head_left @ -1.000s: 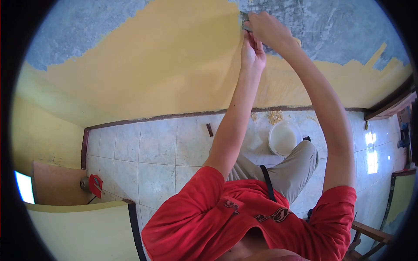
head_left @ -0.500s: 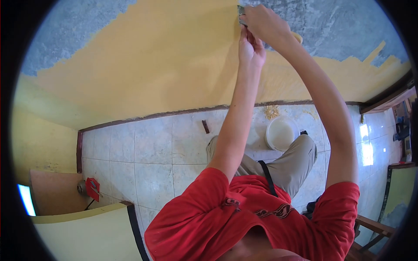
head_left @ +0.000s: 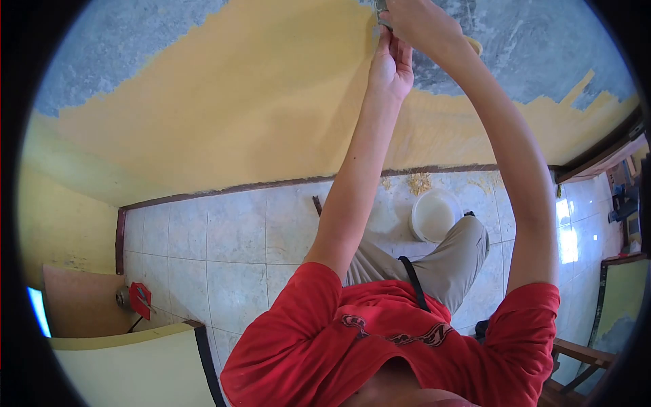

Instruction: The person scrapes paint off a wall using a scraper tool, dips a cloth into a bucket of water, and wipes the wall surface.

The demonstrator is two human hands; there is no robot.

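Observation:
Near the top edge, my right hand (head_left: 424,26) is wrapped round a scraper (head_left: 382,15) whose flat blade lies against the wall (head_left: 237,95). A yellowish end, perhaps its handle, shows beyond my wrist. The blade is at the border between yellow paint and bare grey surface (head_left: 522,47). Just below it, my left hand (head_left: 392,68) has its palm turned up, and its fingertips reach the lower edge of the scraper. Part of the blade is hidden by my right fingers.
A white bucket (head_left: 435,215) stands on the tiled floor (head_left: 234,230) beside my knee. Yellow scrapings (head_left: 419,182) lie by the wall's base. A small dark bar (head_left: 317,205) is partly behind my left forearm. A red object (head_left: 140,300) sits far left, a wooden chair (head_left: 583,356) lower right.
Both hands have moved slightly up in view with the scraper, after a brief shift to the left. The dark bar is now partly covered by my left forearm.

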